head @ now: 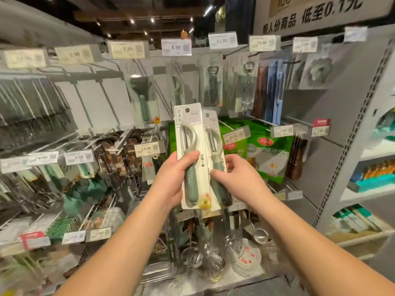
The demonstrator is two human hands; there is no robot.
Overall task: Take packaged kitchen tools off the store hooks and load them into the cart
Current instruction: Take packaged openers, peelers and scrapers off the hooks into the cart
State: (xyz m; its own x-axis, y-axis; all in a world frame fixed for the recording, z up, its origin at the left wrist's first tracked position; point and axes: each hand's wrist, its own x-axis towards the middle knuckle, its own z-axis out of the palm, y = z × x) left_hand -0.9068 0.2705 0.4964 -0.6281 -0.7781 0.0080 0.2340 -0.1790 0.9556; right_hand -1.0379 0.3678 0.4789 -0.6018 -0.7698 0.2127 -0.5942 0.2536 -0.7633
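Observation:
Two packaged peelers with green handles on white cards are held up in front of the hook wall. My left hand (173, 178) grips the front peeler pack (189, 133) around its handle. My right hand (237, 176) pinches the second peeler pack (213, 127), which sits just behind and to the right of the first. Both cards stand upright and overlap. More packaged tools hang on the hooks behind: a green-handled scoop pack (143, 92) and a bottle opener pack (212, 86). No cart is in view.
Rows of hooks with price tags (176, 47) cover the wall left and centre. Green bags (269, 152) hang to the right. A grey shelf upright (350, 133) stands at right. Metal strainers and whisks (213, 255) lie on the bottom shelf.

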